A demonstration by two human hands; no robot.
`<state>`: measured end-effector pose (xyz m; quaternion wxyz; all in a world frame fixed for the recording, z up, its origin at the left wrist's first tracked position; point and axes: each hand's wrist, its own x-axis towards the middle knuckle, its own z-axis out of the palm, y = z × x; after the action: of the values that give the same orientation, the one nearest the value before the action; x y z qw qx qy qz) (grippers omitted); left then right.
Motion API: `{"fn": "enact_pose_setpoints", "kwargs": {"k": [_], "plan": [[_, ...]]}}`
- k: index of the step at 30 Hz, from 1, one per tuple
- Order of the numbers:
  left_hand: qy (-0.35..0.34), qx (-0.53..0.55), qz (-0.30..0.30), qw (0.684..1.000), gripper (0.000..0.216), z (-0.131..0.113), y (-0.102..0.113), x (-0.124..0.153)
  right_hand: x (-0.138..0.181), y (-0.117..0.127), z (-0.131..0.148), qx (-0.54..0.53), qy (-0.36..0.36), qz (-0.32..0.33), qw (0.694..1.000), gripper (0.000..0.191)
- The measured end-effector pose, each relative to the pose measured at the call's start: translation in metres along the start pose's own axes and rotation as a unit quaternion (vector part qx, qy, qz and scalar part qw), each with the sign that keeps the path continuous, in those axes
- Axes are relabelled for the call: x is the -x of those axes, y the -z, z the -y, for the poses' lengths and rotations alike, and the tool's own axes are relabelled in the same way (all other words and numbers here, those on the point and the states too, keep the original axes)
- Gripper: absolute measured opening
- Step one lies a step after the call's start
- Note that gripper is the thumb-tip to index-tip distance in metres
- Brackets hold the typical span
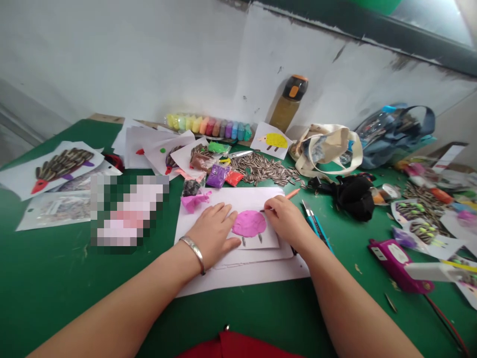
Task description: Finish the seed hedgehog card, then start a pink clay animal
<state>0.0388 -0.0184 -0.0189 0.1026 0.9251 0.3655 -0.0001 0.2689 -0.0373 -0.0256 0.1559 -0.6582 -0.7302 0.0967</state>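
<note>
A flat pink clay disc (pixel 249 223) lies on a small white card (pixel 265 241) atop larger white sheets (pixel 238 278). My left hand (pixel 213 232), with a silver bracelet on the wrist, lies flat with fingers stretched out, pressing the paper just left of the disc. My right hand (pixel 285 219) sits at the disc's right edge, fingers curled in a pinch around a thin orange-tipped tool (pixel 292 194). A lump of pink clay (pixel 194 201) rests at the sheets' upper left corner.
Sunflower seeds (pixel 263 169) are heaped behind the sheets, with clay packets (pixel 217 175) and a row of coloured clay (pixel 208 125). Blue-handled tools (pixel 316 223), a glue gun (pixel 398 258), bags (pixel 328 146), a bottle (pixel 288 102) and hedgehog pictures (pixel 59 166) lie around on the green table (pixel 55 278).
</note>
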Motion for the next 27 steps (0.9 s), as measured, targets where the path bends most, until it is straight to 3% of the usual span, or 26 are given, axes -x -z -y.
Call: {"fn": "enact_pose_setpoints", "kwargs": {"k": [4,15,27], "plan": [[0.0,0.008,-0.001,1.0,0.06,0.0,0.0,-0.001,-0.004,-0.004,0.002,-0.011,-0.009,-0.006,1.0,0.02],[-0.003,0.019,0.002,1.0,0.057,-0.001,0.002,-0.002,-0.005,-0.007,0.006,-0.063,0.054,-0.008,0.997,0.023],[0.006,0.014,0.015,1.0,0.059,-0.002,0.003,-0.002,-0.006,-0.002,0.005,-0.002,0.04,0.005,0.999,0.023]]}}
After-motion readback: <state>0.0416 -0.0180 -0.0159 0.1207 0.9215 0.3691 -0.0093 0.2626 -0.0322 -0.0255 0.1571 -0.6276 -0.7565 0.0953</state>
